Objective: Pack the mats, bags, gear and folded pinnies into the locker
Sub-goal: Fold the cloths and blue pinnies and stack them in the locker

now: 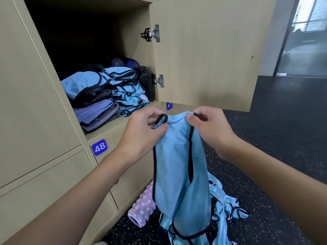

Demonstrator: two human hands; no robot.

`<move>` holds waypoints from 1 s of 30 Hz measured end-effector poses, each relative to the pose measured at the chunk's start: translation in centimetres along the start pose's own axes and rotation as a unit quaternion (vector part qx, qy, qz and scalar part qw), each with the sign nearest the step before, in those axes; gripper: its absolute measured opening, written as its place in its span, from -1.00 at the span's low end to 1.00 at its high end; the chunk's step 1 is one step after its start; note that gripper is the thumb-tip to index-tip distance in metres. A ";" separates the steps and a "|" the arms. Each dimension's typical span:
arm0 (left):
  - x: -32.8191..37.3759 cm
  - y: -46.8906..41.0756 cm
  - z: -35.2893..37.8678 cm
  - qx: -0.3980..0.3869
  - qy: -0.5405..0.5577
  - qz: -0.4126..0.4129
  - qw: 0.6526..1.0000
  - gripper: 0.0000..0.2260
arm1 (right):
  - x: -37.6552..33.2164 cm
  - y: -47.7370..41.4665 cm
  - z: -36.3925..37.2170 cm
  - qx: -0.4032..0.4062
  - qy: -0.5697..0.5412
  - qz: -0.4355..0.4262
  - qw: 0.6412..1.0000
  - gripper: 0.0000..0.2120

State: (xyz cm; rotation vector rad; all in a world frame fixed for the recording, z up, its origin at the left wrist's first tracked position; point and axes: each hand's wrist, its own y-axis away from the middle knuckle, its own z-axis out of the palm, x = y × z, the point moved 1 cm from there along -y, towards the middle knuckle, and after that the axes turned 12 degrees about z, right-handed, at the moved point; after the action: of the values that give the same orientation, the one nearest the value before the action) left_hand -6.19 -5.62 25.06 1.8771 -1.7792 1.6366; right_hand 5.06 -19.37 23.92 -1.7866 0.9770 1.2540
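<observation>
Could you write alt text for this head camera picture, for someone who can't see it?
The left hand and right hand pinch the top edge of a light blue pinny, which hangs in front of an open locker that holds folded pinnies. A loose pile of pinnies and a pink foam roller lie on the floor below.

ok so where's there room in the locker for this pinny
Shelf level is crowded: mat stack left, folded pinnies middle, black container against the right wall. Bare: a narrow shelf strip in front of the stacks, and the dark gap above them. The pinny likely fits best on the folded pinnies.
</observation>
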 end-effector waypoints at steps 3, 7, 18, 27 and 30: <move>0.7 -0.3 -0.2 0.041 0.047 -0.020 0.998 -0.90 | -0.1 0.3 0.1 -0.014 -0.003 -0.009 1.000 -0.95; 1.4 -0.2 -0.3 0.065 0.083 -0.038 0.994 -0.92 | -0.4 1.2 0.6 -0.099 0.002 -0.047 0.994 -0.75; -0.1 -0.6 -0.9 0.106 0.104 -0.113 0.982 -0.83 | -0.7 1.2 0.2 -0.062 0.057 -0.043 0.996 -0.75; 0.2 0.7 -0.3 -0.110 -0.026 0.053 0.992 -0.68 | -1.0 0.9 -0.2 -0.051 -0.068 0.034 0.996 -0.83; 0.1 0.6 -0.7 -0.095 -0.111 0.088 0.985 -0.82 | -1.0 0.9 -0.3 -0.045 -0.085 0.041 0.994 -0.85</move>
State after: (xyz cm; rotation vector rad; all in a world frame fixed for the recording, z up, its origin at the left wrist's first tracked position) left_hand -7.11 -5.37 25.10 1.9278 -2.1581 1.2899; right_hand 4.19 -19.88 24.84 -1.6881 0.9181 1.4971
